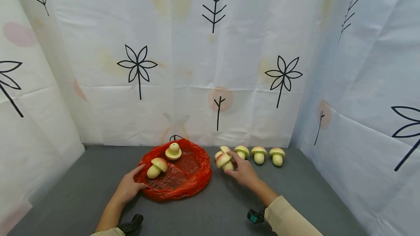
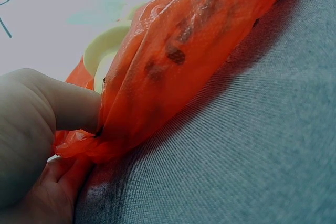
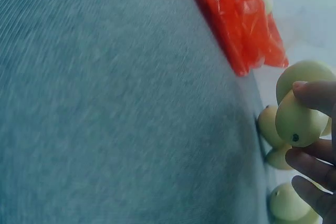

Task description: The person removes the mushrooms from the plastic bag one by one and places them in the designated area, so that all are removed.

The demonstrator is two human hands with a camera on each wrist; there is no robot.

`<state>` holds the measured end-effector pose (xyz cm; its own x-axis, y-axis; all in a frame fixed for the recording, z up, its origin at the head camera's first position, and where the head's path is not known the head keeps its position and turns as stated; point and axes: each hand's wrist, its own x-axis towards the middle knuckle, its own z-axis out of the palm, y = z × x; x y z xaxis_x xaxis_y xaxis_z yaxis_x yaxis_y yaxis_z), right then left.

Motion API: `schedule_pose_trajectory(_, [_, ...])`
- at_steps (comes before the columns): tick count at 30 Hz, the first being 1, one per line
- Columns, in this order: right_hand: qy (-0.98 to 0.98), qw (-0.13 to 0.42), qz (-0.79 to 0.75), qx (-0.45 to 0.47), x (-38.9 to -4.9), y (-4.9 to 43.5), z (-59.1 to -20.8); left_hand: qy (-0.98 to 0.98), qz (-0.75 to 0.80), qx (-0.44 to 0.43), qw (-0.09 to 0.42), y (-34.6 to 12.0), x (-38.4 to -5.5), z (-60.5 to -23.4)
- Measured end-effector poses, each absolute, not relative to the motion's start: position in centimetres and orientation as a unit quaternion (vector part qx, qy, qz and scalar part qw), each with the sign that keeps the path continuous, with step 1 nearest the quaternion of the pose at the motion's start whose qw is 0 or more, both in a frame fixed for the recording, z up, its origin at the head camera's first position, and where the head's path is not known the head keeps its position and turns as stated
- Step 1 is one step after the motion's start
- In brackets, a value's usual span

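Note:
My left hand (image 1: 128, 188) grips the near-left rim of an open red plastic bag (image 1: 197, 188); in the left wrist view its thumb (image 2: 76, 106) lies on the inner side of the rim. Inside the bag, one mushroom (image 1: 154, 171) with a red-tinged cap leans by that hand. Farther back in the bag, another mushroom (image 1: 174, 151) stands cap down, stem up. To the right of the bag, my right hand (image 1: 244, 171) pinches a pale yellow mushroom (image 1: 224, 161) between thumb and fingers; the right wrist view shows its rounded stem (image 3: 299, 121) toward the camera.
Behind the held mushroom, another mushroom (image 1: 225, 149) is partly covered. Three more, a near one (image 1: 242, 150), a middle one (image 1: 259, 154) and a far-right one (image 1: 277, 156), line the back of the grey table (image 1: 223, 217). A patterned white curtain (image 1: 183, 119) hangs behind.

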<state>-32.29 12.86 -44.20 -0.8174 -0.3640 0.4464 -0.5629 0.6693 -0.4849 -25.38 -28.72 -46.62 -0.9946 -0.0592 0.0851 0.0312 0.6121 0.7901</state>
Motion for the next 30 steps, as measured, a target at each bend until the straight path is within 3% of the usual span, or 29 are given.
schedule_pose_trajectory(12, [-0.913, 0.107, 0.313, 0.238, -32.3, 14.1, -45.1, -0.896, -0.440, 0.007, 0.054, -28.6, -25.2, -46.5])
schedule_pose_trajectory(30, [-0.915, 0.083, 0.310, 0.244, -32.2, 14.6, -45.4, -0.896, -0.441, 0.011, 0.055, -28.7, -25.4, -46.8])
